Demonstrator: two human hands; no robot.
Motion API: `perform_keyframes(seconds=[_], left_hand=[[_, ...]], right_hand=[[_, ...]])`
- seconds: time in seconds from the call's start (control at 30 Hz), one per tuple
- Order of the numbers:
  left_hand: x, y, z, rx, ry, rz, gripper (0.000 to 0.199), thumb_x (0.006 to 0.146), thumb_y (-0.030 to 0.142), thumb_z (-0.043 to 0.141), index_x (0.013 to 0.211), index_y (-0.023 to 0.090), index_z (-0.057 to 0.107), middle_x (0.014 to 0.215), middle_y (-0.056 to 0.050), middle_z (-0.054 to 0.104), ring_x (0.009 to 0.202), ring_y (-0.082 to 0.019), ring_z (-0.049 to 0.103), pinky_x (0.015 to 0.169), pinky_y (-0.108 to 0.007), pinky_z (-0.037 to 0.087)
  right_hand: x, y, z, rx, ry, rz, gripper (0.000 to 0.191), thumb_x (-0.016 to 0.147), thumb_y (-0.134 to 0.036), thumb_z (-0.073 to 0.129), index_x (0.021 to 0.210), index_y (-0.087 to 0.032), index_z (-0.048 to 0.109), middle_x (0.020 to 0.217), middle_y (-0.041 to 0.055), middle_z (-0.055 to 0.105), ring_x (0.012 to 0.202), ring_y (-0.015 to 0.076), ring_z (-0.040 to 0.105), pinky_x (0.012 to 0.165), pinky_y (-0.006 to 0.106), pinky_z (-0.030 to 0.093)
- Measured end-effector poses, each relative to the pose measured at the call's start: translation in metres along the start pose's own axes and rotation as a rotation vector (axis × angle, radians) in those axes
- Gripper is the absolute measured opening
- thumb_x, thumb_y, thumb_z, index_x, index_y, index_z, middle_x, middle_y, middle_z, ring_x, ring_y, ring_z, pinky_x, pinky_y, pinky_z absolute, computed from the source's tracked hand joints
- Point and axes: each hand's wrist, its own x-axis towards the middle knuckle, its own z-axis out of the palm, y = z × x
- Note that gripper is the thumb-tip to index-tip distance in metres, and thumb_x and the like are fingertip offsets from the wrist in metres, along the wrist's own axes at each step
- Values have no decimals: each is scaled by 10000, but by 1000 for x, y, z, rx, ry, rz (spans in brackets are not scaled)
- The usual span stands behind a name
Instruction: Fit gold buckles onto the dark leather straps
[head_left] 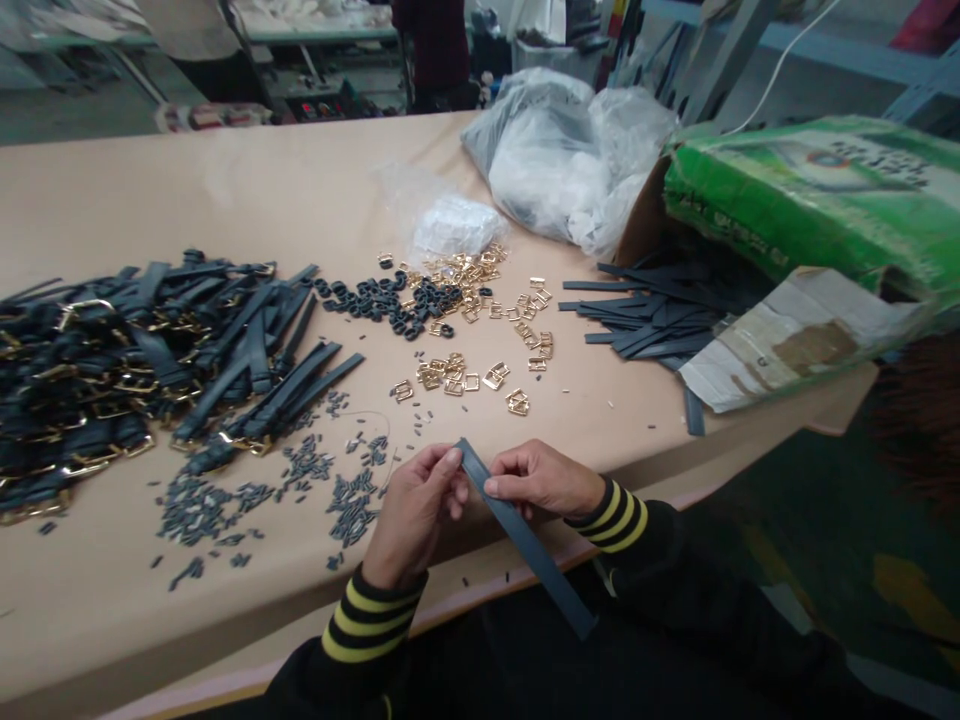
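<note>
A flat dark blue strap (534, 553) slants over the table's front edge, its lower end hanging above my lap. My left hand (420, 500) pinches the strap's upper end between thumb and fingers. Just beside it, my right hand (544, 478) grips the strap a little lower, thumb on top. Beyond my hands lie gold buckles (450, 373) in loose groups, with another gold buckle (517, 402) closest to me. Small dark bits (352, 508) are scattered to the left of my left hand.
Finished-looking straps with gold buckles (165, 360) heap at the left. Dark loops (401, 303) lie mid-table. Loose straps (652, 315) spill from a green box (817, 200) at the right. A clear plastic bag (562, 150) sits at the back; people stand beyond the table.
</note>
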Motion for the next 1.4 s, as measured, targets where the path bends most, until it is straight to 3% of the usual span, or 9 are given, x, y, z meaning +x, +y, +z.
perform_keyframes(seconds=[0.17,0.3,0.67,0.73,0.83,0.93,1.03,1.13,1.4], left_hand=[[0,-3,0,-107,62,-19,212,702,304,650,733,147,512,476,51,547,390,-37,465,378,-112,370],[-1,-1,1,-118,85,-32,234,671,307,665,741,152,505,473,50,554,398,-49,489,395,-125,404],[2,-8,-5,92,120,114,226,720,340,602,814,169,487,537,42,559,449,-85,529,466,-202,468],[1,-10,-4,288,200,249,210,732,334,581,830,174,489,640,8,570,537,-124,565,514,-261,497],[-1,-13,0,695,392,631,148,738,281,568,829,170,533,890,-80,565,861,-213,568,723,-375,499],[-2,-17,1,936,297,817,92,782,243,523,810,171,572,909,-89,586,908,-210,548,828,-374,448],[1,-20,0,946,185,744,118,801,268,508,807,183,589,834,-62,618,795,-181,578,765,-306,457],[6,-18,-1,895,200,612,120,764,304,548,778,202,609,824,-53,626,785,-193,580,756,-298,444],[4,5,-9,565,140,212,177,635,338,678,718,183,664,706,-37,673,665,-183,591,657,-269,451]], right_hand=[[1,2,3,106,20,-69,240,698,-321,632,690,-110,518,569,-41,518,503,57,507,500,172,397],[1,4,9,309,-22,42,278,704,-345,626,784,-137,459,684,24,626,568,143,631,523,244,483],[7,9,10,399,32,47,251,719,-308,631,812,-128,483,681,26,644,519,101,615,465,193,504],[8,8,11,323,94,3,216,720,-271,632,776,-118,492,652,18,633,456,64,563,391,135,446],[10,5,9,244,119,-10,169,735,-228,620,749,-105,505,630,20,632,416,40,520,336,99,385],[14,0,4,282,93,56,112,754,-166,599,741,-97,512,603,19,634,448,64,572,394,125,456],[21,-3,-1,381,53,165,49,789,-84,537,749,-92,509,584,31,645,522,104,635,475,164,515],[27,-4,-4,473,20,223,84,806,-16,475,783,-70,536,597,49,655,557,114,652,510,175,528],[28,-12,1,525,-99,206,98,810,-10,473,795,-46,563,631,75,668,604,134,665,533,188,534]])
